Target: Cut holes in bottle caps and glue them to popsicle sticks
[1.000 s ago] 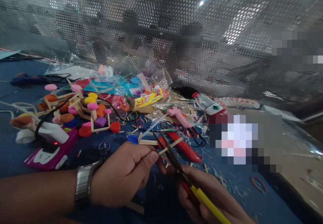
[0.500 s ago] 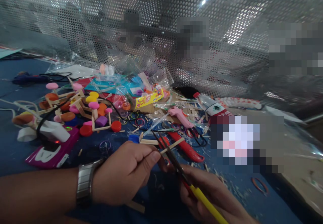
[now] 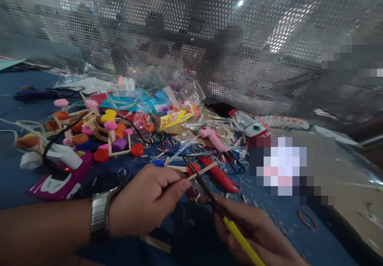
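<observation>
My left hand (image 3: 143, 204), with a metal-banded watch (image 3: 100, 210) at the wrist, pinches a thin wooden stick (image 3: 209, 167) between thumb and finger. The stick's free end points up to the right. My right hand (image 3: 249, 220) is wrapped round the yellow handle of a pair of scissors (image 3: 241, 236). Their dark blades cross the stick just beyond my left thumb. Behind the blades, partly hidden, lie a red bottle cap (image 3: 193, 167) and a small piece built of sticks (image 3: 176, 168).
A stick frame with colourful pompoms and caps (image 3: 110, 150) stands left, beside a purple power strip (image 3: 62, 186). Ahead lie a pink glue gun (image 3: 214, 139), a red utility knife (image 3: 220, 174) and a plastic bottle (image 3: 251, 128). Scraps litter the blue table (image 3: 185, 234); a perforated metal screen (image 3: 191, 38) rises behind.
The scissors have tilted slightly, their tips shifting a little to the left and up. The left hand keeps its pinch on the stick, nearly unmoved.
</observation>
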The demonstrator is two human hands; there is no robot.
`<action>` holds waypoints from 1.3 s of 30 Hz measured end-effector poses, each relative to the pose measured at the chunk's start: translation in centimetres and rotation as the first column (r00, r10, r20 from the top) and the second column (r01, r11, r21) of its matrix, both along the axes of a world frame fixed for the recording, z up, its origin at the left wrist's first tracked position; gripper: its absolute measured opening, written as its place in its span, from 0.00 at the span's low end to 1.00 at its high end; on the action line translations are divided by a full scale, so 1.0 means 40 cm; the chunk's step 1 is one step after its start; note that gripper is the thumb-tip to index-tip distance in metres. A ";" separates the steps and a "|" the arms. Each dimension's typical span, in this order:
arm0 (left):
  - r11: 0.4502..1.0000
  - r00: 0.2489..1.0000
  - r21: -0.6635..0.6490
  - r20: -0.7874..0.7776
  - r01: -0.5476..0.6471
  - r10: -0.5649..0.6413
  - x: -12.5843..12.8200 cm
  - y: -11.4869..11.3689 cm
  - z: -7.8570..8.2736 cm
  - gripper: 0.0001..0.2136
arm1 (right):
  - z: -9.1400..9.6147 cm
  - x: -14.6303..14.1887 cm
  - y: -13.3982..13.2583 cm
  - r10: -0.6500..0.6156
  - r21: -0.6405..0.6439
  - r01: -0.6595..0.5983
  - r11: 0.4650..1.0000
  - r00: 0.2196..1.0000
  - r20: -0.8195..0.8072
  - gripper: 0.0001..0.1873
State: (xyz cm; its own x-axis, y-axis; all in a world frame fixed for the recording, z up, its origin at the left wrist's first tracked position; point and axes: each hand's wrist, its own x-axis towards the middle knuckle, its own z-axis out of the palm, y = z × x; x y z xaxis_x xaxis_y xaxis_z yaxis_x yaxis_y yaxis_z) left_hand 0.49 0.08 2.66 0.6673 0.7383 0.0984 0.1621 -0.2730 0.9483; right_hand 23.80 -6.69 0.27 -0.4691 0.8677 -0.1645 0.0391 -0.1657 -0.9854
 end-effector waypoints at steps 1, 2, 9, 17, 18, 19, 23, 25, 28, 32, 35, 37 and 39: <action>1.000 1.000 0.004 -0.007 0.000 0.000 -0.001 0.000 0.000 0.18 | -0.003 0.005 -0.001 0.003 0.004 -0.003 1.000 1.000 0.013 0.31; 1.000 1.000 0.006 -0.012 -0.004 0.004 -0.001 0.000 -0.001 0.18 | -0.007 0.009 -0.003 0.011 0.001 -0.011 1.000 1.000 0.027 0.31; 1.000 1.000 0.014 0.010 -0.008 0.008 -0.003 0.003 -0.005 0.18 | -0.068 0.006 -0.009 -0.082 0.046 0.084 0.995 0.995 -0.053 0.29; 0.996 0.998 0.061 -0.014 -0.066 0.067 -0.007 0.005 -0.012 0.16 | -0.068 -0.002 -0.009 -0.110 0.004 0.111 0.994 0.993 -0.030 0.32; 0.996 0.998 0.062 -0.010 -0.068 0.069 -0.006 0.004 -0.013 0.16 | -0.065 0.002 -0.011 -0.128 -0.003 0.128 0.992 0.992 -0.006 0.32; 0.996 0.998 0.062 -0.001 -0.069 0.069 -0.006 0.003 -0.013 0.16 | -0.064 0.005 -0.013 -0.141 -0.001 0.142 0.990 0.990 0.007 0.33; 0.997 0.998 0.049 0.026 -0.061 0.060 -0.003 -0.001 -0.012 0.15 | -0.068 0.014 -0.017 -0.139 0.012 0.139 0.990 0.990 -0.001 0.36; 0.996 0.997 0.052 0.025 -0.068 0.067 -0.002 -0.002 -0.012 0.15 | -0.064 0.011 -0.017 -0.141 -0.008 0.141 0.990 0.990 -0.021 0.38; 0.990 0.996 0.106 0.002 -0.093 0.093 -0.003 -0.001 -0.010 0.16 | -0.050 0.002 -0.016 -0.169 -0.043 0.166 0.985 0.984 -0.063 0.40; 0.970 0.995 0.228 -0.030 -0.081 0.090 -0.005 0.000 -0.010 0.16 | -0.049 -0.005 -0.013 -0.165 -0.051 0.161 0.986 0.982 -0.090 0.40; 0.953 0.994 0.295 -0.058 -0.067 0.088 -0.006 0.003 -0.012 0.15 | -0.064 -0.003 -0.010 -0.120 -0.022 0.118 0.993 0.987 -0.105 0.37; 0.948 0.993 0.311 -0.072 -0.065 0.092 -0.006 0.006 -0.014 0.15 | -0.073 -0.001 -0.010 -0.101 -0.001 0.102 0.995 0.988 -0.116 0.32; 0.945 0.993 0.318 -0.070 -0.068 0.096 -0.006 0.009 -0.016 0.15 | -0.078 0.002 -0.011 -0.111 -0.014 0.110 0.994 0.986 -0.127 0.27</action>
State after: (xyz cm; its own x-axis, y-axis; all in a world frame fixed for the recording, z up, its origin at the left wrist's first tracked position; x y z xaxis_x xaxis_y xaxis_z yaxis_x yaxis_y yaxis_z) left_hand 0.23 0.44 2.03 0.6216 0.7311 0.2812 0.2716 -0.5379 0.7981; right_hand 23.86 -7.11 -2.83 -0.3876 0.9145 -0.1158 -0.1060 -0.1689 -0.9799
